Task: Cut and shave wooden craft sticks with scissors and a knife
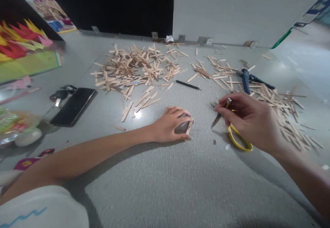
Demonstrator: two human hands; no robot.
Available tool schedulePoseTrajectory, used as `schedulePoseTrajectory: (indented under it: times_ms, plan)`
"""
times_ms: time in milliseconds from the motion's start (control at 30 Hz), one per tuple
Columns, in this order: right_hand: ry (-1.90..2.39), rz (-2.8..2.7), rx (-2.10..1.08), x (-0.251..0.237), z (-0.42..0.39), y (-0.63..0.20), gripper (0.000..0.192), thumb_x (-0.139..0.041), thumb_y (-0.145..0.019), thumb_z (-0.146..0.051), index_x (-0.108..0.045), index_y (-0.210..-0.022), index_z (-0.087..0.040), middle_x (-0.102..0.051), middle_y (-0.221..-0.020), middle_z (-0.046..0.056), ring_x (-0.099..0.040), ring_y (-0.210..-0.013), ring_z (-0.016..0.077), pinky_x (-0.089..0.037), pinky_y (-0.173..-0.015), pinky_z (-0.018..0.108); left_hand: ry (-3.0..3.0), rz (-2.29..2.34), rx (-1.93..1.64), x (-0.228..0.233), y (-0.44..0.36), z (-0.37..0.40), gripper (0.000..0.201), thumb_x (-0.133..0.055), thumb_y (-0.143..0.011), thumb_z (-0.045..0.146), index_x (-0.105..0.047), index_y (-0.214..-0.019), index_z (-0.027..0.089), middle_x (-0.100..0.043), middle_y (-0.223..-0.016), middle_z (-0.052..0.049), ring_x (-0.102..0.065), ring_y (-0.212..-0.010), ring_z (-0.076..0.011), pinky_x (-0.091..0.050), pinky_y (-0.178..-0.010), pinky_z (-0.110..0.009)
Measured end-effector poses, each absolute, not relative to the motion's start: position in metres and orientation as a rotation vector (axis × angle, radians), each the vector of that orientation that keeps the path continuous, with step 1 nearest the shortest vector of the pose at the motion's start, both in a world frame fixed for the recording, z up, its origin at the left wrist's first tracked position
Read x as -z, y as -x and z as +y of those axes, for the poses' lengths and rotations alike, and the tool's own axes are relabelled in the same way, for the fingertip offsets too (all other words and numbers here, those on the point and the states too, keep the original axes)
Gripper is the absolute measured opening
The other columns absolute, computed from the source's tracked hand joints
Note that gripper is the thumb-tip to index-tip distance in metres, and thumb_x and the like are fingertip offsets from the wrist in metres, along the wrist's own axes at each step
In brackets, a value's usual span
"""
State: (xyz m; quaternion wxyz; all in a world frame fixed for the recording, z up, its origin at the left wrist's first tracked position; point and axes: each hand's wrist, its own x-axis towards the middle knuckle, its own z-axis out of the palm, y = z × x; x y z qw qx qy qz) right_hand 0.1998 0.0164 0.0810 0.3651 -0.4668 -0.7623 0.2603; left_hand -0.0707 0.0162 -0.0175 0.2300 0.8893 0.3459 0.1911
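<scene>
My left hand (173, 125) rests on the grey table. Its thumb and fingers are curled around a short piece of wooden stick (189, 127) at their tips. To the right, my right hand (249, 118) is raised a little, pinching a slender thing with a shiny end (228, 102) whose kind I cannot make out. Below that hand lies a pair of scissors with yellow handles (239, 144), partly hidden by the fingers. A black pencil-like stick (188, 84) lies beyond my hands.
A heap of wooden sticks (131, 65) lies at the back, with more sticks (288, 114) on the right. A blue-handled tool (245, 78) lies among them. At the left are a black phone (74, 106) and a plastic bag (18, 123). Hinged black and white panels stand behind.
</scene>
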Motion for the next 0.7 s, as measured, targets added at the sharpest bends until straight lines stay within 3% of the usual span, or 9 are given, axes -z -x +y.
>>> schedulePoseTrajectory:
  times_ms: [200, 333, 500, 633, 700]
  plan:
    - [1.213, -1.931, -0.602, -0.051, 0.013, -0.201, 0.012, -0.064, -0.100, -0.033, -0.069, -0.095, -0.023, -0.076, -0.083, 0.003, -0.060, -0.051, 0.0117, -0.048, -0.048, 0.025, -2.494, 0.944, -0.526, 0.019, 0.070, 0.014, 0.061, -0.064, -0.100, 0.071, -0.066, -0.144, 0.028, -0.064, -0.147, -0.014, -0.054, -0.139, -0.0369, -0.033, -0.122, -0.054]
    - [1.248, -2.013, -0.434, -0.040, 0.016, -0.201, 0.018, -0.064, -0.095, -0.034, -0.066, -0.080, -0.023, -0.067, -0.063, 0.001, -0.057, -0.047, 0.0142, -0.047, -0.048, 0.028, -2.572, 0.943, -0.498, 0.020, 0.070, 0.015, 0.063, -0.061, -0.102, 0.070, -0.064, -0.149, 0.027, -0.060, -0.153, -0.016, -0.051, -0.142, -0.0390, -0.033, -0.122, -0.057]
    - [1.224, -2.188, -0.673, -0.031, 0.024, -0.197, 0.033, -0.064, -0.092, -0.039, -0.061, -0.064, -0.022, -0.070, -0.064, 0.004, -0.057, -0.049, 0.0145, -0.046, -0.048, 0.028, -2.587, 0.942, -0.383, 0.014, 0.070, 0.018, 0.062, -0.065, -0.100, 0.068, -0.063, -0.152, 0.035, -0.056, -0.159, -0.012, -0.048, -0.145, -0.0396, -0.033, -0.122, -0.059]
    - [1.211, -2.210, -0.778, -0.027, 0.021, -0.196, 0.034, -0.067, -0.093, -0.039, -0.063, -0.064, -0.022, -0.061, -0.053, 0.000, -0.051, -0.045, 0.0130, -0.043, -0.046, 0.028, -2.579, 0.924, -0.340, 0.011, 0.071, 0.019, 0.064, -0.067, -0.099, 0.067, -0.061, -0.155, 0.035, -0.052, -0.165, -0.013, -0.046, -0.149, -0.0418, -0.032, -0.122, -0.062]
    - [1.170, -2.147, -0.810, -0.026, 0.016, -0.191, 0.032, -0.068, -0.094, -0.038, -0.067, -0.067, -0.022, -0.065, -0.058, 0.001, -0.055, -0.049, 0.0138, -0.045, -0.048, 0.027, -2.569, 0.912, -0.350, 0.012, 0.071, 0.019, 0.063, -0.066, -0.101, 0.066, -0.060, -0.156, 0.036, -0.049, -0.169, -0.014, -0.044, -0.151, -0.0435, -0.032, -0.122, -0.066]
